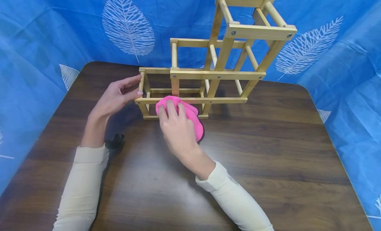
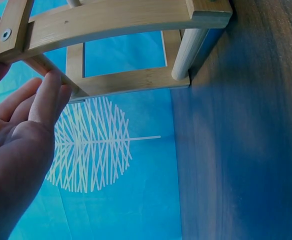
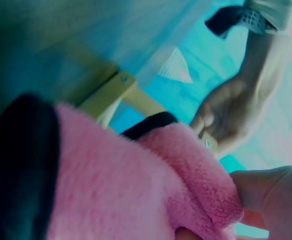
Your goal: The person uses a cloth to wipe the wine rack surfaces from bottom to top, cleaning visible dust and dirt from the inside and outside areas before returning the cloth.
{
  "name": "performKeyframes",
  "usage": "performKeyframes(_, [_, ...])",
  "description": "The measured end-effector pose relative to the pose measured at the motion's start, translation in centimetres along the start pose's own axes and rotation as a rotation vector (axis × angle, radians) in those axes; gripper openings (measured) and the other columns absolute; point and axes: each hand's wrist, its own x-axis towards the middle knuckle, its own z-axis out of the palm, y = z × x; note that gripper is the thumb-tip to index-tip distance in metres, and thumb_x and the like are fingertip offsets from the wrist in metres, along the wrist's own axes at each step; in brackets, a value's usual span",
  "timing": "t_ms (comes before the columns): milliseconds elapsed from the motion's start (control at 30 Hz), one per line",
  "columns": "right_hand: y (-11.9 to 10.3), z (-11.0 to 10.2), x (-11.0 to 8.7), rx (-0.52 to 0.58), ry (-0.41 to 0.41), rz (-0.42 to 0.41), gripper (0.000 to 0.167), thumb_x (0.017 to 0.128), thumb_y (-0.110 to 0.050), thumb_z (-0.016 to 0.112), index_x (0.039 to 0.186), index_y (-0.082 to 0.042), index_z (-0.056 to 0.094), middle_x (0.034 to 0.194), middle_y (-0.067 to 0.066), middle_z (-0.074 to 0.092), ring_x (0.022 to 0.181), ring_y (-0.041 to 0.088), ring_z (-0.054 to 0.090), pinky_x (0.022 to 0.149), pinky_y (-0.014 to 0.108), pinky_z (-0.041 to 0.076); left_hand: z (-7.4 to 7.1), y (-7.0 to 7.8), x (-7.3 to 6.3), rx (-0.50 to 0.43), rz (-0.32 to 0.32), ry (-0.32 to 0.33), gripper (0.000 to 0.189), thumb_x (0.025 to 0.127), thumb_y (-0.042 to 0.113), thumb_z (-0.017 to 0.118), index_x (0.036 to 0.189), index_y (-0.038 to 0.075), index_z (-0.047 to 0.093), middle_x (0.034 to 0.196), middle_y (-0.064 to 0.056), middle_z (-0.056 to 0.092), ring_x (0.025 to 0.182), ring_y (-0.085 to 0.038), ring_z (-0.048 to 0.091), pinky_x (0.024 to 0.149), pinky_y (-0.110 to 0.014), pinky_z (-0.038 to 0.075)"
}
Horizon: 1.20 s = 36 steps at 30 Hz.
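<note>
A stepped wooden rack of slats and dowels stands on the table. My left hand holds its low left end, thumb at the front corner and fingers at the end dowel. In the left wrist view, the left hand's fingertips touch the dowel below the slat. My right hand grips a folded pink cloth with dark edging, against the front rail of the lower tier. Close up in the right wrist view, the fluffy cloth covers part of the rack.
The dark wood-grain table has rounded back corners. A blue sheet with white leaf prints hangs behind and at both sides, close behind the rack. A black strap is at the left wrist.
</note>
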Motion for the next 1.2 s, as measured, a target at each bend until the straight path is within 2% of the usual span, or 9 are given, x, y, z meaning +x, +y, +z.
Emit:
performKeyframes(167, [1.7,-0.9,-0.8,0.044,0.022,0.061,0.045,0.072,-0.009,0.078,0.116,-0.004,0.069,0.110,0.014,0.061,0.090,0.033,0.058,0.046,0.036,0.055,-0.2,0.1,0.0,-0.015,-0.005,-0.020,0.066,0.095,0.023,0.067,0.153,0.012,0.038,0.154,-0.010,0.040,0.138,-0.029,0.041,0.105,-0.040,0.042])
performKeyframes(400, [4.7,-1.6,-2.1,0.054,0.058,0.174,0.033,0.079,0.005,0.063,0.110,-0.002,0.072,0.108,0.015,0.063,0.082,0.033,0.058,0.042,0.042,0.054,-0.2,0.1,0.0,-0.042,0.007,-0.038,0.066,0.095,0.020,0.068,0.153,0.010,0.038,0.155,-0.010,0.038,0.140,-0.028,0.038,0.108,-0.043,0.039])
performKeyframes(667, [7.7,-2.4,-3.4,0.073,0.028,0.242,0.037,0.077,0.008,0.064,0.113,-0.001,0.071,0.115,0.017,0.062,0.082,0.034,0.057,0.039,0.043,0.051,-0.3,0.0,0.0,-0.021,0.008,-0.031,0.066,0.095,0.021,0.067,0.153,0.011,0.037,0.155,-0.010,0.038,0.139,-0.029,0.038,0.108,-0.045,0.038])
performKeyframes(867, [10.1,-2.9,-4.1,0.071,0.033,0.313,0.035,0.081,0.004,0.067,0.115,-0.001,0.070,0.118,0.020,0.062,0.078,0.037,0.059,0.048,0.050,0.055,-0.3,0.0,0.0,-0.022,0.014,-0.029,0.066,0.095,0.021,0.068,0.153,0.011,0.037,0.155,-0.011,0.037,0.140,-0.030,0.037,0.109,-0.047,0.037])
performKeyframes(1100, [12.9,-3.5,-4.8,0.067,-0.002,0.425,0.036,0.082,0.001,0.069,0.117,0.000,0.068,0.122,0.024,0.061,0.098,0.046,0.061,0.064,0.062,0.055,-0.2,-0.1,-0.1,-0.010,0.015,-0.023,0.065,0.095,0.022,0.068,0.152,0.010,0.038,0.155,-0.009,0.038,0.139,-0.030,0.038,0.109,-0.044,0.037])
performKeyframes(1200, [13.9,-3.6,-5.1,0.072,-0.014,0.470,0.037,0.081,0.001,0.070,0.118,0.000,0.068,0.123,0.024,0.060,0.101,0.048,0.059,0.066,0.064,0.054,0.0,-0.1,0.0,-0.006,0.027,-0.021,0.063,0.095,0.021,0.067,0.151,0.007,0.040,0.155,-0.007,0.038,0.139,-0.028,0.039,0.109,-0.041,0.038])
